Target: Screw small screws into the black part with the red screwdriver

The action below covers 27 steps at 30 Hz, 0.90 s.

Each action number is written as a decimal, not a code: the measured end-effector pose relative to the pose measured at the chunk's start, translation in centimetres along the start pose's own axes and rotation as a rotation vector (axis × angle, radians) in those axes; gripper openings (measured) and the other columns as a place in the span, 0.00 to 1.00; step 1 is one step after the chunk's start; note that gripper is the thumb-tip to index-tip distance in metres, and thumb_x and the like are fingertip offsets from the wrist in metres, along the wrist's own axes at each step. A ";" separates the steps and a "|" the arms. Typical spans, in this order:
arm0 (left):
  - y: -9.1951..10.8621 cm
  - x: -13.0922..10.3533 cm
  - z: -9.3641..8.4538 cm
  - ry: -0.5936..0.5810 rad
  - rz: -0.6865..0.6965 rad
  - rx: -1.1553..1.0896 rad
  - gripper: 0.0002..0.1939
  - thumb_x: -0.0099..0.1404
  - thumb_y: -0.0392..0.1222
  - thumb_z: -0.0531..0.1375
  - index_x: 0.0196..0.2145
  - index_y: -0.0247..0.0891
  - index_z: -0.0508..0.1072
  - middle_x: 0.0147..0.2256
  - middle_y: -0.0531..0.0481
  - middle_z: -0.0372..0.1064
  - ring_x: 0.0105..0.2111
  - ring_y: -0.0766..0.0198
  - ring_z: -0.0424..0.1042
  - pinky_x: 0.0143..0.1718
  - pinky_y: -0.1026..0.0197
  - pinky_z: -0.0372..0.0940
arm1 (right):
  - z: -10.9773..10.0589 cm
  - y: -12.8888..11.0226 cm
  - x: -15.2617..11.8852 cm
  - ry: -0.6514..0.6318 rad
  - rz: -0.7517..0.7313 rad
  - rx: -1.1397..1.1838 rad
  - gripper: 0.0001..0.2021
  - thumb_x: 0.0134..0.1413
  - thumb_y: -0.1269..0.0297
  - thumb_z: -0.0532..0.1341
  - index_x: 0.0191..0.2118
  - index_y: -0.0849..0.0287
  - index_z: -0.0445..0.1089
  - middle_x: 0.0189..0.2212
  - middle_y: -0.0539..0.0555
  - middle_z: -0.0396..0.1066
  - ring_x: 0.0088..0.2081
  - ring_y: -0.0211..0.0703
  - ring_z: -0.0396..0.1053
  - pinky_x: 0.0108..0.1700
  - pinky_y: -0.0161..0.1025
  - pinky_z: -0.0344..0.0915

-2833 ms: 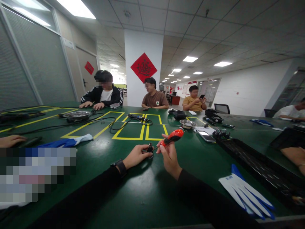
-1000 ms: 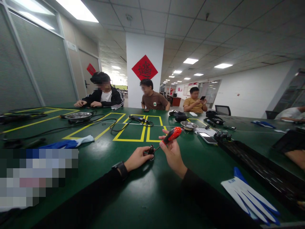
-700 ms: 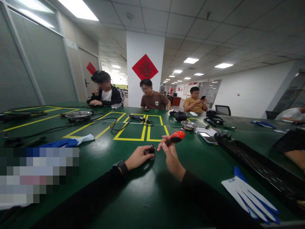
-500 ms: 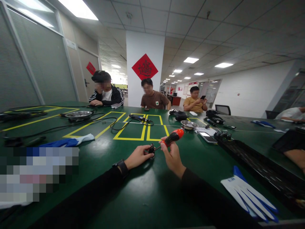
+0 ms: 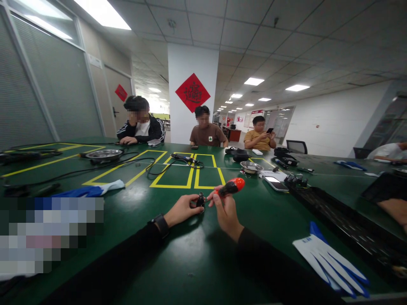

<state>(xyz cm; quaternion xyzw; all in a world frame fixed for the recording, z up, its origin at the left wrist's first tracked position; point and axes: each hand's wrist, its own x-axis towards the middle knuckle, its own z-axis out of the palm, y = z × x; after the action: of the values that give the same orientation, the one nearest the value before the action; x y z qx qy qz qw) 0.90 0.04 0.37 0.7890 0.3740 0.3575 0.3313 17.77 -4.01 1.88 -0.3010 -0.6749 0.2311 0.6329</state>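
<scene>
My left hand is closed on a small black cylindrical part with a metal tip, held upright at the tabletop. In my right hand is a screwdriver with a red and black handle, tilted so that its handle points up and right. Its short shaft runs left toward the side of the black part. Whether the tip sits in a screw is too small to tell. Both hands are close together over the green table.
White-and-blue gloves lie at the right, beside a long black tray. Further back are a phone, a metal bowl, cables and another metal dish. Several people sit around the table.
My right hand has shifted slightly left, its fingers nearer the black part, and the screwdriver handle is lower and flatter. My left hand keeps hold of the part.
</scene>
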 end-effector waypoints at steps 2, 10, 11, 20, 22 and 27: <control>0.0 0.0 0.0 -0.002 -0.023 -0.014 0.18 0.55 0.45 0.59 0.41 0.31 0.72 0.37 0.46 0.72 0.34 0.59 0.71 0.36 0.60 0.66 | 0.0 -0.1 0.0 0.006 0.006 0.001 0.09 0.58 0.62 0.52 0.43 0.59 0.60 0.27 0.49 0.68 0.26 0.39 0.67 0.36 0.40 0.64; 0.7 -0.2 -0.1 0.015 -0.004 0.008 0.17 0.56 0.45 0.58 0.39 0.31 0.73 0.35 0.47 0.72 0.34 0.60 0.70 0.35 0.62 0.64 | 0.4 0.2 0.1 0.006 0.104 0.163 0.12 0.56 0.61 0.55 0.45 0.57 0.56 0.27 0.48 0.68 0.19 0.35 0.65 0.24 0.35 0.64; 0.7 -0.2 -0.1 0.017 -0.002 0.023 0.17 0.56 0.46 0.58 0.39 0.31 0.73 0.34 0.47 0.72 0.33 0.60 0.70 0.35 0.62 0.64 | 0.5 0.2 0.1 0.008 0.133 0.217 0.13 0.56 0.62 0.55 0.46 0.56 0.55 0.27 0.48 0.68 0.18 0.34 0.64 0.22 0.34 0.63; 0.4 -0.1 0.0 0.009 0.010 0.042 0.14 0.56 0.43 0.58 0.37 0.32 0.72 0.33 0.48 0.71 0.32 0.62 0.70 0.34 0.64 0.65 | 0.6 -0.8 0.2 -0.072 0.121 0.355 0.15 0.57 0.64 0.53 0.50 0.55 0.56 0.31 0.50 0.67 0.22 0.34 0.67 0.29 0.36 0.67; 0.2 -0.1 0.0 0.012 0.007 0.043 0.14 0.55 0.43 0.58 0.37 0.32 0.72 0.33 0.48 0.71 0.32 0.62 0.70 0.34 0.63 0.65 | 0.6 -0.7 0.1 -0.050 0.118 0.313 0.15 0.57 0.63 0.53 0.50 0.56 0.57 0.31 0.50 0.67 0.22 0.34 0.67 0.29 0.36 0.67; 0.0 0.0 0.0 0.030 0.015 0.044 0.16 0.54 0.42 0.59 0.40 0.32 0.72 0.35 0.48 0.71 0.33 0.62 0.70 0.35 0.63 0.65 | 0.7 -0.4 0.1 0.009 0.115 0.302 0.15 0.57 0.63 0.53 0.50 0.56 0.57 0.30 0.49 0.67 0.22 0.33 0.66 0.28 0.35 0.67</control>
<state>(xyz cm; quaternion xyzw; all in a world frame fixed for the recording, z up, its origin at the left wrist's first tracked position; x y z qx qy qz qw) 0.92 0.03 0.32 0.7934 0.3806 0.3637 0.3055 17.01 -4.11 2.16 -0.2415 -0.6113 0.3643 0.6597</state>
